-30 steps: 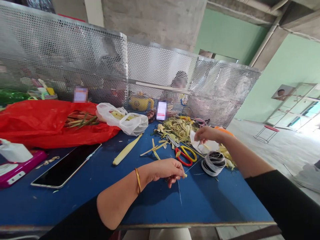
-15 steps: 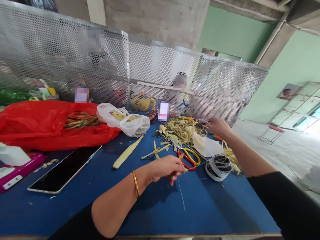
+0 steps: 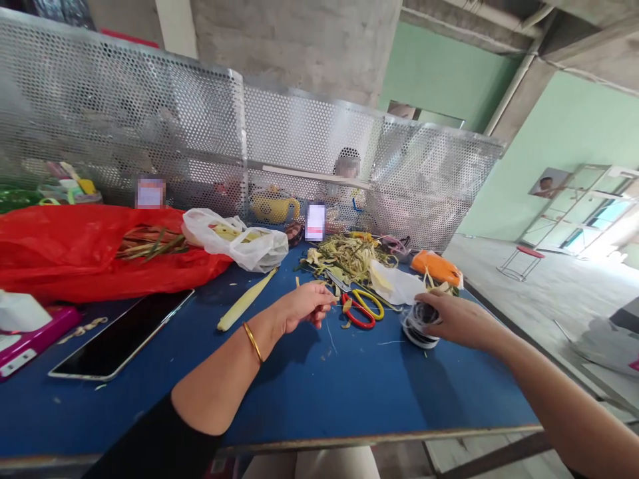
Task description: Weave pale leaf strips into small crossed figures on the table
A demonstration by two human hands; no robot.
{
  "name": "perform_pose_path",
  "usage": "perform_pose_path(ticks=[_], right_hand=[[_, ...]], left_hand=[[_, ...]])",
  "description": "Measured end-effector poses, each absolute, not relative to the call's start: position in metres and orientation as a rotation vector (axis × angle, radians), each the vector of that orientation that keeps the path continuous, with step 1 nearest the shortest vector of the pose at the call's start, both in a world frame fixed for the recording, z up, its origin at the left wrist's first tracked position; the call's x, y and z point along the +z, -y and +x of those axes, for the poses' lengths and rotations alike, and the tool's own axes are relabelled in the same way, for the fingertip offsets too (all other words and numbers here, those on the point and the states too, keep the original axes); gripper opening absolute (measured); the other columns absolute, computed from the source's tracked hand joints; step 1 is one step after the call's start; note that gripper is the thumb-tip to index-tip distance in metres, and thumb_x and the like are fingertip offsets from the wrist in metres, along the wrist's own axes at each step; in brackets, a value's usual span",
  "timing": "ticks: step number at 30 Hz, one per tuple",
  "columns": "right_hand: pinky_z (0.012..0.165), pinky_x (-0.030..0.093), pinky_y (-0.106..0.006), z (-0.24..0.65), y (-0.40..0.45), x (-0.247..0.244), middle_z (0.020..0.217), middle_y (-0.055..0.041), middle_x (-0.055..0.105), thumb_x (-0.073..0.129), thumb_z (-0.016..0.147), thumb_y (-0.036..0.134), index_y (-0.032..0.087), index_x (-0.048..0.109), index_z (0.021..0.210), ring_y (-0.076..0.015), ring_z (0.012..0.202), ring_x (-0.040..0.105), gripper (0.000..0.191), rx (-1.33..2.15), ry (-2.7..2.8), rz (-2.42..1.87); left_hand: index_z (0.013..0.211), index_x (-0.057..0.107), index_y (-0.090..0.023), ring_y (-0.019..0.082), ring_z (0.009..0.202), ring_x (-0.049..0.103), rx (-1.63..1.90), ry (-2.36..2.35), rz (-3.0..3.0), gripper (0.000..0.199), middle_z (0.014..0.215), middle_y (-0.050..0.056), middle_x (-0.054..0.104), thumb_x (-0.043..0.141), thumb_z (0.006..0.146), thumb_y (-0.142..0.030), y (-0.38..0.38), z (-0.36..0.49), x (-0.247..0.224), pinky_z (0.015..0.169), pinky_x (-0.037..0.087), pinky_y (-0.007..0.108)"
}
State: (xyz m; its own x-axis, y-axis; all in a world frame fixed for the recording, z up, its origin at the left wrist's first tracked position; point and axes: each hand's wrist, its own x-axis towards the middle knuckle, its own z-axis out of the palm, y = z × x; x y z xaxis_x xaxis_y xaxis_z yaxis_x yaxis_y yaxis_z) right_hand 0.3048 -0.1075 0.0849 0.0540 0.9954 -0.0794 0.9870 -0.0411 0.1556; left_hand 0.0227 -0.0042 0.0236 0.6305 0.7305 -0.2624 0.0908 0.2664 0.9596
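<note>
My left hand [image 3: 310, 306], with a gold bangle at the wrist, is closed in a pinch on a small pale strip of corn husk [image 3: 335, 300]. A fine thread seems to run from it towards the right. At the right, my right hand [image 3: 456, 318] has its thumb and fingers closed around the upper part of a spool of clear thread [image 3: 422, 336]. Between the hands lie scissors [image 3: 360, 313] with one red and one yellow handle, blades pointing away. Beyond them is a heap of shredded husk [image 3: 349, 258], with a white plastic scrap [image 3: 397, 285] beside it.
On the blue table [image 3: 279, 406], a phone [image 3: 124, 336], a power strip [image 3: 37, 339] and a red bag [image 3: 90, 249] occupy the left. A whole husk [image 3: 247, 299] lies near a white bag [image 3: 239, 239]. An orange packet [image 3: 436, 267] sits at right. A perforated metal screen [image 3: 304, 126] stands behind.
My right hand has come back from beyond the husk heap and taken hold of the thread spool. My left hand has shifted slightly left and away from me, still pinching. The view has turned a little.
</note>
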Motion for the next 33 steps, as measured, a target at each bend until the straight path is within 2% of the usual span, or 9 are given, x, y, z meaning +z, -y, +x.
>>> perform_pose_path(ticks=[3,6,9,11,15,19,26,29,33], right_hand=[[0.091,0.044,-0.039,0.316,0.109,0.092,0.132,-0.0115,0.058,0.057,0.065,0.009,0.021,0.058,0.127,-0.0293,0.113,0.059,0.064,0.08,-2.148,2.021],[0.098,0.04,-0.044,0.306,0.116,0.091,0.132,-0.0157,0.057,0.063,0.068,0.016,0.016,0.061,0.122,-0.0329,0.12,0.053,0.054,0.241,-2.283,2.066],[0.082,0.047,-0.034,0.273,0.125,0.078,0.105,-0.0091,0.067,0.048,0.09,0.028,0.019,0.066,0.1,-0.0221,0.096,0.063,0.022,0.22,-2.557,2.096],[0.07,0.046,-0.028,0.249,0.122,0.063,0.094,-0.005,0.068,0.042,0.093,0.024,0.021,0.066,0.093,-0.0173,0.081,0.064,0.024,0.001,-2.609,1.976],[0.076,0.044,-0.029,0.222,0.086,0.029,0.105,-0.0124,0.065,0.049,0.091,0.023,0.015,0.061,0.104,-0.0221,0.095,0.063,0.02,0.156,-2.352,2.168],[0.071,0.044,-0.029,0.216,0.044,0.015,0.101,-0.0162,0.067,0.051,0.085,0.018,0.011,0.061,0.1,-0.0233,0.089,0.066,0.019,0.142,-2.244,2.223],[0.067,0.044,-0.029,0.228,0.077,0.025,0.103,-0.0187,0.069,0.057,0.069,0.008,0.007,0.055,0.121,-0.028,0.092,0.067,0.053,-0.007,-2.213,2.174],[0.063,0.045,-0.029,0.255,0.109,0.03,0.093,-0.0122,0.07,0.056,0.07,0.011,0.009,0.041,0.139,-0.0238,0.08,0.067,0.071,-0.393,-2.146,2.336],[0.05,0.043,-0.025,0.286,0.149,0.034,0.074,-0.0028,0.066,0.062,0.078,0.033,0.012,0.052,0.13,-0.0131,0.054,0.054,0.057,-1.243,-1.915,2.645]], left_hand=[[0.071,0.045,-0.019,0.005,0.042,0.035,0.498,-0.803,1.232,0.035,0.053,-0.009,0.042,0.073,0.069,-0.039,0.005,0.022,0.023,0.047,0.037,0.023],[0.072,0.045,-0.019,0.005,0.043,0.036,0.525,-0.771,1.2,0.033,0.054,-0.008,0.044,0.072,0.07,-0.038,0.004,0.021,0.026,0.047,0.036,0.023],[0.073,0.046,-0.018,0.005,0.043,0.037,0.559,-0.743,1.189,0.029,0.056,-0.008,0.044,0.07,0.072,-0.034,0.004,0.021,0.027,0.047,0.037,0.022],[0.073,0.047,-0.018,0.005,0.044,0.037,0.574,-0.736,1.186,0.028,0.056,-0.008,0.044,0.07,0.073,-0.033,0.005,0.021,0.026,0.048,0.037,0.022],[0.074,0.048,-0.017,0.005,0.043,0.038,0.597,-0.736,1.189,0.026,0.056,-0.008,0.043,0.068,0.074,-0.033,0.007,0.023,0.024,0.047,0.038,0.021],[0.076,0.05,-0.017,0.005,0.043,0.037,0.619,-0.721,1.188,0.022,0.056,-0.008,0.043,0.066,0.076,-0.032,0.009,0.026,0.023,0.046,0.038,0.021],[0.074,0.048,-0.017,0.005,0.043,0.038,0.689,-0.726,1.137,0.025,0.055,-0.008,0.042,0.068,0.077,-0.033,0.006,0.026,0.023,0.046,0.04,0.021],[0.074,0.048,-0.017,0.005,0.043,0.039,0.692,-0.747,1.123,0.024,0.056,-0.008,0.043,0.067,0.078,-0.031,0.007,0.026,0.024,0.046,0.04,0.021],[0.075,0.049,-0.017,0.005,0.043,0.038,0.684,-0.772,1.105,0.024,0.055,-0.008,0.043,0.068,0.078,-0.031,0.009,0.027,0.024,0.047,0.04,0.021]])
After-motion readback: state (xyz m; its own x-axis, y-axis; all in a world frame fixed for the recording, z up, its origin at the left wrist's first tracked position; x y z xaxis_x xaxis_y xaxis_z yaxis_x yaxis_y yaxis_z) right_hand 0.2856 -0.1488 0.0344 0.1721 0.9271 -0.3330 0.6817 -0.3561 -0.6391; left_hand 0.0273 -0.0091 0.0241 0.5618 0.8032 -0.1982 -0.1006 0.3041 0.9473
